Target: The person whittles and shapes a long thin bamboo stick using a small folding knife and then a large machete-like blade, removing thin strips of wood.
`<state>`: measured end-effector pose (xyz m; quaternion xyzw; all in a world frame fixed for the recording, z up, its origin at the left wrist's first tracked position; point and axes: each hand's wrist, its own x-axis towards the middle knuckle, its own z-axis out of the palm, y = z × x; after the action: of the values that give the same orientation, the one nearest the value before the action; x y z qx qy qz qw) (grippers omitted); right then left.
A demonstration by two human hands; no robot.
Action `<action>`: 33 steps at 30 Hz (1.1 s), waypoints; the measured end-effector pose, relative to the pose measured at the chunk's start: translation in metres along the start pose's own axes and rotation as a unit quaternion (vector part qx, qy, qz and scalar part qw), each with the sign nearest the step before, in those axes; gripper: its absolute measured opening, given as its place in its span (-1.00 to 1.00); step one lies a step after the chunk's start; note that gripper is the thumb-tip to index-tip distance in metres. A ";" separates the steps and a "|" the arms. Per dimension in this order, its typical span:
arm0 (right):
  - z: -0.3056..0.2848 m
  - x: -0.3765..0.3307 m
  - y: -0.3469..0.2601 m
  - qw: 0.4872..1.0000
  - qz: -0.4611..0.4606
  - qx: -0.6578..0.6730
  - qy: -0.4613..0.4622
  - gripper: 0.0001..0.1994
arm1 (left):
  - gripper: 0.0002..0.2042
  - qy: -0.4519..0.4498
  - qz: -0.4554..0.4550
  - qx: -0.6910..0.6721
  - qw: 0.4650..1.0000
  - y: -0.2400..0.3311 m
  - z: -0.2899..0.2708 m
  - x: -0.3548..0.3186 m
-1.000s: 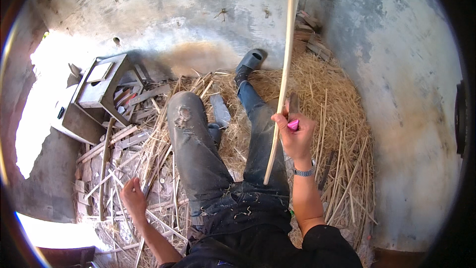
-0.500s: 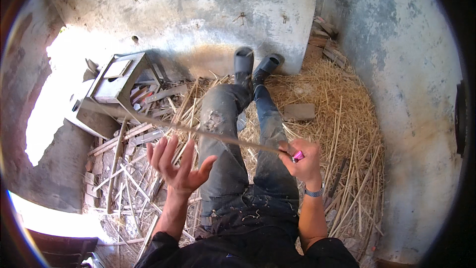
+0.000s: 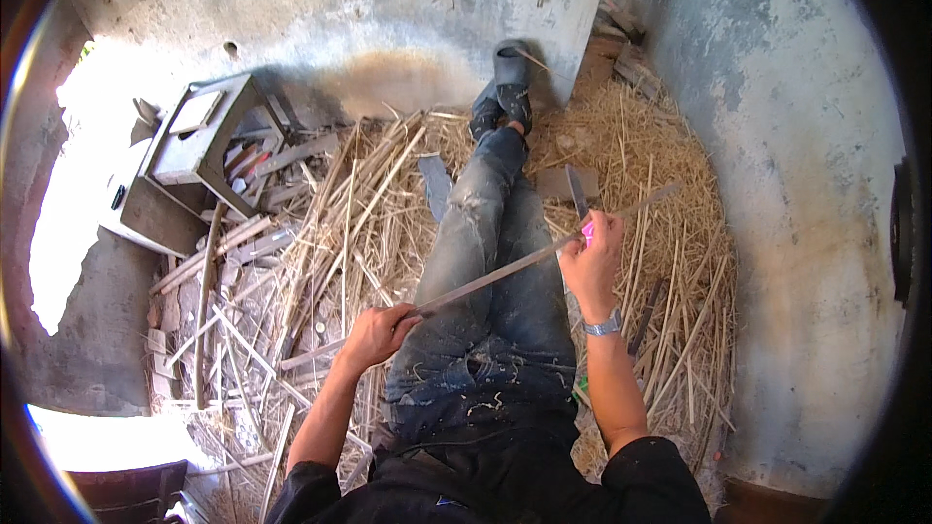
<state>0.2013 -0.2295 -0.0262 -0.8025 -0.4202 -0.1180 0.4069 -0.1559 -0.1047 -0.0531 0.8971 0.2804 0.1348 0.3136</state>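
Note:
My left hand point(image 3: 379, 334) is closed around a long, flat brown strip, which looks like bamboo or wood point(image 3: 490, 278). The strip slants over my thighs, its left end low beside my left wrist and its far end up to the right. In my right hand point(image 3: 594, 267) is a knife with a pink handle point(image 3: 587, 231). Its narrow blade point(image 3: 578, 191) points away from me and crosses the strip or lies right against it. Whether my right fingers also pinch the strip is hidden.
My outstretched legs point(image 3: 471, 252) end in dark clogs point(image 3: 512, 68) near the plastered wall point(image 3: 320, 29). Straw and shavings point(image 3: 670, 194) cover the floor on the right; loose sticks point(image 3: 291, 301) lie on the left. A worn wooden stool-like frame point(image 3: 199, 160) stands at far left.
My left hand, open before, has closed on the strip. The strip has swung so its far end now points up to the right. The knife blade has come into sight, and my feet have crossed.

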 end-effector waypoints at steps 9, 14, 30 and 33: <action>0.058 -0.039 0.017 0.962 0.064 0.229 -0.137 -0.80 | -0.77 -0.012 -0.134 -0.061 0.989 -0.004 0.008 -0.023; 0.092 -0.009 0.037 0.995 0.058 0.070 -0.051 -0.66 | -0.77 0.050 -0.133 -0.074 0.987 0.004 0.015 -0.020; 0.107 -0.024 0.021 0.985 0.021 0.142 -0.095 -0.59 | -0.64 -0.037 -0.202 -0.185 0.961 -0.016 0.020 -0.009; 0.096 -0.065 -0.010 0.925 -0.109 0.124 -0.341 -0.59 | -0.61 -0.052 -0.204 -0.205 0.956 -0.031 0.019 -0.013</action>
<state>0.1385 -0.1918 -0.1167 -0.6868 -0.6295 0.1724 0.3198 -0.1719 -0.1017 -0.0880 0.7431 0.4069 0.0758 0.5258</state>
